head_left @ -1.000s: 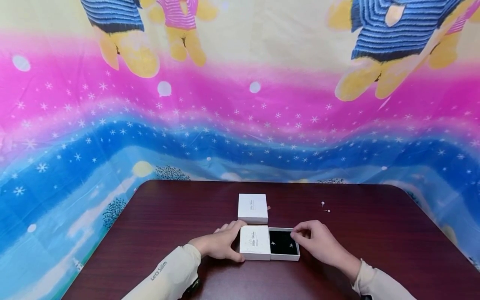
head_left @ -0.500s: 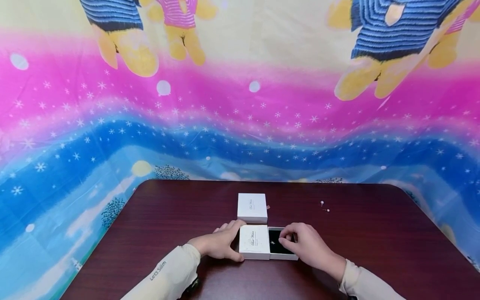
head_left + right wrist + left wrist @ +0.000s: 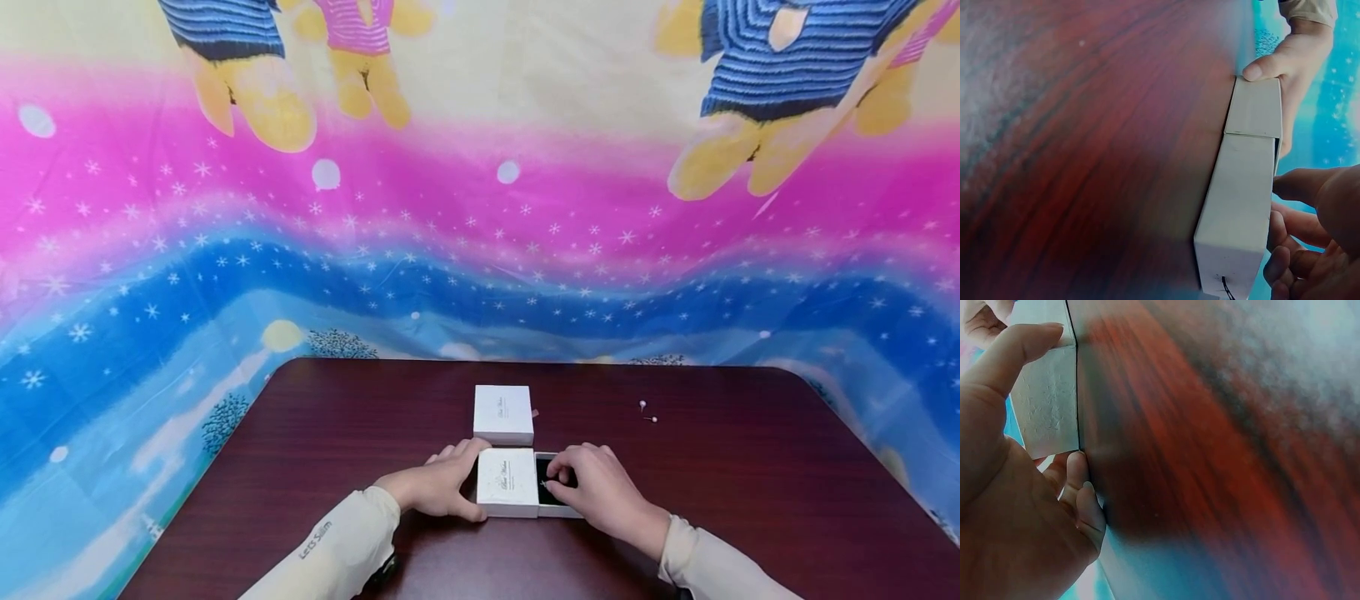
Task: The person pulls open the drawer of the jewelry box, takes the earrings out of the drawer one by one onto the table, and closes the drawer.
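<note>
My left hand [image 3: 435, 490] grips the sleeve of a white jewelry box [image 3: 507, 483], thumb on the near side and fingers at the far corner. The box's drawer [image 3: 561, 512] is slid out to the right, with a black pad [image 3: 550, 497] inside. My right hand [image 3: 600, 492] is over that pad, thumb and index finger bent close together beside a small star-shaped stud earring [image 3: 543, 483]. The right part of the pad is covered by this hand. In the right wrist view, the drawer wall [image 3: 1235, 200] hides the fingertips, so I cannot tell whether they pinch anything.
Directly behind stands a second white box [image 3: 502, 408], closed, with a small tab on its right side. Two pearl stud earrings [image 3: 654, 419] lie at the back right of the dark red table [image 3: 360, 408]. A patterned cloth [image 3: 420, 283] hangs behind the table.
My right hand has moved left from the drawer's right rim to over the black pad, covering the right star-shaped stud's spot. The left hand and box have stayed put.
</note>
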The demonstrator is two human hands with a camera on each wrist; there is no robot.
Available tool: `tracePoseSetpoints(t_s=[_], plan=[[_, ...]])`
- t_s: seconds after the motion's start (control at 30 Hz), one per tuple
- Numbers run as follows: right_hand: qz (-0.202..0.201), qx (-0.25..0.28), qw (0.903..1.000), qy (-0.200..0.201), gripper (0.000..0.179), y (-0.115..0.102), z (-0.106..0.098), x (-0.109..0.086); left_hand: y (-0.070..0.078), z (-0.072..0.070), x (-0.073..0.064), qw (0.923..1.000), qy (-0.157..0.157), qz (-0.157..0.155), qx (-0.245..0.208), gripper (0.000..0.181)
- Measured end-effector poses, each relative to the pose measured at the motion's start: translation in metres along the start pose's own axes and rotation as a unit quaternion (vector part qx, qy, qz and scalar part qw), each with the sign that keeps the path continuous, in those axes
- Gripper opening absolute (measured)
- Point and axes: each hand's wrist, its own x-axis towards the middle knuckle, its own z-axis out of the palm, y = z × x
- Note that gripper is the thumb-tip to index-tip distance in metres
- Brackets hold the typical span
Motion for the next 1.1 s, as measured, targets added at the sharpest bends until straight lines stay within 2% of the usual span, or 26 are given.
tracePoseSetpoints(t_s=[0.5, 0.87, 1.1], plan=[[-0.051, -0.081, 0.995, 0.028, 0.008, 0.0, 0.009, 0.0, 0.001, 0.0, -0.001, 1.0, -0.001, 0.0, 0.003, 0.08], [-0.076, -0.109, 0.99, 0.047, 0.013, -0.001, 0.011, 0.0, -0.001, 0.001, 0.001, 1.0, -0.001, 0.0, 0.006, 0.082], [-0.076, -0.115, 0.9894, 0.045, 0.016, -0.002, 0.012, 0.001, -0.002, 0.002, 0.002, 1.0, 0.001, -0.003, 0.005, 0.082]])
